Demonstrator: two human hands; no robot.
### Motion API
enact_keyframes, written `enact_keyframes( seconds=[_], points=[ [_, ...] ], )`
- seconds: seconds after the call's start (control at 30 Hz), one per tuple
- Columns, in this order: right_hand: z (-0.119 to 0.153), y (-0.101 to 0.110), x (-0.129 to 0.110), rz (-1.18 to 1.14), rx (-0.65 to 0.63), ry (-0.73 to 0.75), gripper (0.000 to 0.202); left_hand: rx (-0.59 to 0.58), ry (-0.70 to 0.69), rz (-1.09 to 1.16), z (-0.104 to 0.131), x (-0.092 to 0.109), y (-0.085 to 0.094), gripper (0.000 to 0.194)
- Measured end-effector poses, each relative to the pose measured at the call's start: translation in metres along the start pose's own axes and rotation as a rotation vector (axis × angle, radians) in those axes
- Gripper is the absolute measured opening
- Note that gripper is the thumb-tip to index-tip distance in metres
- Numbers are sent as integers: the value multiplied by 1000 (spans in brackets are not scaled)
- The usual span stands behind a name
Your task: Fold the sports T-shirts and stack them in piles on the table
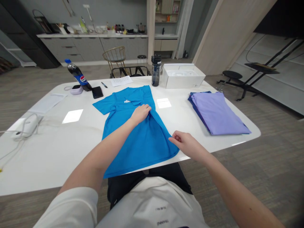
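A blue T-shirt point(128, 139) lies spread on the white table, its collar away from me and its hem at the near edge. White lettering shows on its chest, and its left-hand sleeve sticks out flat. My left hand point(141, 113) is closed on the shirt's fabric near the right armpit, where folds run from the fingers. With finger and thumb pinched, my right hand point(181, 141) holds the shirt's right side edge close to the hem. To the right lies a stack of folded clothes point(219, 114), light purple on top with dark blue beneath.
On the white table point(78, 142) stand a cola bottle point(79, 76), a dark water bottle point(156, 71) and a white box point(181, 76). A phone point(97, 92), pen, papers point(47, 103) and a power strip point(26, 126) with cables lie around. Chairs and a kitchen counter are beyond.
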State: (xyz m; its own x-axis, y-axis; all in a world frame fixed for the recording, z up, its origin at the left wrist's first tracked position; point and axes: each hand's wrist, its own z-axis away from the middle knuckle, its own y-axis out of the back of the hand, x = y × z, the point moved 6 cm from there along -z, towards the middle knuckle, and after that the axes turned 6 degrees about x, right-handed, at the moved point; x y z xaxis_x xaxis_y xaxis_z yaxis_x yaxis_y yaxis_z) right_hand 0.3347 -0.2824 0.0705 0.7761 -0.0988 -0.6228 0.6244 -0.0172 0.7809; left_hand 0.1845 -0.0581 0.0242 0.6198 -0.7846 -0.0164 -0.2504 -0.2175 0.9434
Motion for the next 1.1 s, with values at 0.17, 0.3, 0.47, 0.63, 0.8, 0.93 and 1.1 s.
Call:
enact_keyframes(
  seconds=[0.17, 0.3, 0.47, 0.63, 0.8, 0.93, 1.1],
  points=[
    [-5, -48, -60, -85, -129, 154, 25, 10, 28, -58, 56, -6, 19, 28],
    [-5, -101, -55, -67, -219, 180, 23, 0, -164, -18, 116, 33, 21, 34],
    [13, -103, -18, 25, -114, 329, 23, -39, -361, 79, 169, 80, 29, 33],
    [42, -90, 3, 195, 58, 465, 32, 29, -410, 208, 193, 102, 42, 25],
    [55, -94, 7, 344, 238, 419, 39, 159, -276, 340, 199, 108, 52, 20],
    [58, -91, 14, 342, 346, 363, 22, 231, -210, 410, 201, 110, 62, 15],
    [63, -95, 4, 330, 426, 374, 45, 346, -48, 475, 198, 109, 74, 12]
  ],
)
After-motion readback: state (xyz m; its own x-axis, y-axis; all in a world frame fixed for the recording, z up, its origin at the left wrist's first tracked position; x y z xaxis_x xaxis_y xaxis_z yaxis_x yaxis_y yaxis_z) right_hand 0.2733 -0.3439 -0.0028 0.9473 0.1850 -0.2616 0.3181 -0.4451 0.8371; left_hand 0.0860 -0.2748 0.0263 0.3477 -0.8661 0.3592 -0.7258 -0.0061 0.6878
